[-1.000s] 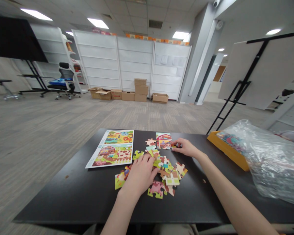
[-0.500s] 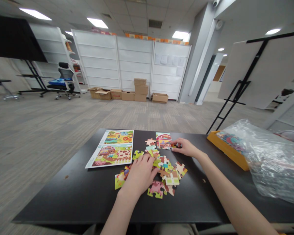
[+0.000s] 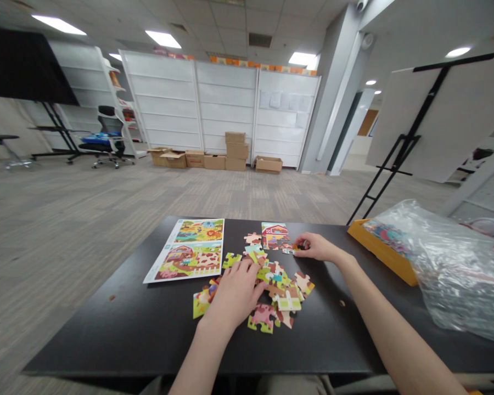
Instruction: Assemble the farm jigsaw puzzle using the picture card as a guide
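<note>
Okay, the left hand [image 3: 234, 291] lies palm down on the loose jigsaw pieces [image 3: 278, 285], fingers spread and resting on top, so it looks released, with no piece clearly grasped. The right hand [image 3: 319, 247] is further up the black table [image 3: 107, 334], its fingertips [image 3: 300, 245] on a small puzzle piece [image 3: 288, 250]. That piece sits just beside the joined barn section [image 3: 275, 236], and the thumb and fingers are close around it, but I cannot tell if it is actually pinched or only touched. The loose pieces lie in a messy heap between the hands, mostly face up, with a pink cow-patterned piece [image 3: 261, 319] near the front edge of the heap and a few green ones [image 3: 201, 303] left of the left hand. The printed picture sheet [image 3: 184, 250] lies flat on the table, left of the heap, showing two farm and animal scenes. To the right, an orange tray [image 3: 379, 252] sits partly under a clear plastic bag [image 3: 448, 269]. Beyond the table, cardboard boxes [image 3: 214, 159] stand on the carpet in front of white shelving [image 3: 226, 104], and an office chair [image 3: 109, 137] stands far left.
</note>
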`<state>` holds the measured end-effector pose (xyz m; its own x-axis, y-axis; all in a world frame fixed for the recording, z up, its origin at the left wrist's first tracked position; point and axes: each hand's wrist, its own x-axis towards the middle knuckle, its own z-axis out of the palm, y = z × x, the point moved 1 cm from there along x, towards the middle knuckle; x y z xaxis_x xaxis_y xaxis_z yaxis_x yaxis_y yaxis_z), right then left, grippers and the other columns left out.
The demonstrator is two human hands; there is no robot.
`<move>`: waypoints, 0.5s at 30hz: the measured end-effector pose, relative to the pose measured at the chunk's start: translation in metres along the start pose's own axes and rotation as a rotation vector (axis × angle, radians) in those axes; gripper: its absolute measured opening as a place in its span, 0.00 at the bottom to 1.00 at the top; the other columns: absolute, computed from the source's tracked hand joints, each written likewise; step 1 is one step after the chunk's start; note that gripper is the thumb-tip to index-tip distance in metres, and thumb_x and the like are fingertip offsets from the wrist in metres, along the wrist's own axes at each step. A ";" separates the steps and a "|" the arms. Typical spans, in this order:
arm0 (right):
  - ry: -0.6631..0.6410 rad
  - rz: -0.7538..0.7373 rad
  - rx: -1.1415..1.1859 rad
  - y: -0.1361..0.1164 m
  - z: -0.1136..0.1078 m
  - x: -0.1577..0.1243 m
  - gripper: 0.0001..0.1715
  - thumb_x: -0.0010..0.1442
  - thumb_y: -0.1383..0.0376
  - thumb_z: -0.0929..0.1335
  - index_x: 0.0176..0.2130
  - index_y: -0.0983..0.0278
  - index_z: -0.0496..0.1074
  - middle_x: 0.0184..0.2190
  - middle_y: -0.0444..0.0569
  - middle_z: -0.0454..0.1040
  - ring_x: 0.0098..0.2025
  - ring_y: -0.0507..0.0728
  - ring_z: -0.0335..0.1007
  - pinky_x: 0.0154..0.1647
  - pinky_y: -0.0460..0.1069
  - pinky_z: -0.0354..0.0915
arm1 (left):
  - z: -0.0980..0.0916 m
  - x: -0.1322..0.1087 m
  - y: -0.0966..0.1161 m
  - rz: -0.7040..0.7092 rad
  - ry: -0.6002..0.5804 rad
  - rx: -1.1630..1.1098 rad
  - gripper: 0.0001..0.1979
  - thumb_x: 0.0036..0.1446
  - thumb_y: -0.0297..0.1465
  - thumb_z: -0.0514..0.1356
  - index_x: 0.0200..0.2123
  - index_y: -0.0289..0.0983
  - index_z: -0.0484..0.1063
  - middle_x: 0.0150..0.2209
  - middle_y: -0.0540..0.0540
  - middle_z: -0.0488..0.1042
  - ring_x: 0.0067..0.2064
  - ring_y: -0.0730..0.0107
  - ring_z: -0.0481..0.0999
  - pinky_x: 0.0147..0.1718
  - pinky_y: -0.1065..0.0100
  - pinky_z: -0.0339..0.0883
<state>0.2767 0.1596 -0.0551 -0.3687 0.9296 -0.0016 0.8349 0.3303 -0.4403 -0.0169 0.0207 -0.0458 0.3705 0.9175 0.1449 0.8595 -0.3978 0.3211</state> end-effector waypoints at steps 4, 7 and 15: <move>-0.084 0.058 0.034 0.011 -0.014 -0.007 0.30 0.46 0.48 0.76 0.41 0.65 0.78 0.38 0.52 0.78 0.36 0.58 0.71 0.38 0.49 0.67 | -0.003 0.000 0.003 -0.012 -0.030 0.017 0.16 0.68 0.37 0.56 0.56 0.38 0.70 0.55 0.40 0.72 0.58 0.53 0.70 0.58 0.54 0.64; -0.143 0.114 0.040 0.021 -0.023 -0.012 0.29 0.44 0.49 0.77 0.41 0.65 0.78 0.36 0.50 0.77 0.36 0.58 0.71 0.37 0.49 0.66 | -0.005 -0.001 0.004 -0.012 -0.035 0.021 0.16 0.68 0.37 0.55 0.56 0.38 0.70 0.54 0.40 0.72 0.58 0.53 0.70 0.58 0.53 0.64; -0.252 0.411 -0.161 0.046 -0.044 -0.032 0.25 0.37 0.65 0.77 0.39 0.64 0.77 0.34 0.49 0.79 0.35 0.59 0.75 0.31 0.48 0.64 | -0.001 -0.001 0.001 -0.010 -0.015 0.015 0.15 0.68 0.37 0.56 0.55 0.39 0.69 0.53 0.41 0.72 0.57 0.54 0.70 0.57 0.54 0.64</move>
<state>0.3453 0.1519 -0.0356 -0.0669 0.9260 -0.3716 0.9767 -0.0153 -0.2140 -0.0165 0.0190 -0.0443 0.3668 0.9215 0.1279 0.8683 -0.3884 0.3086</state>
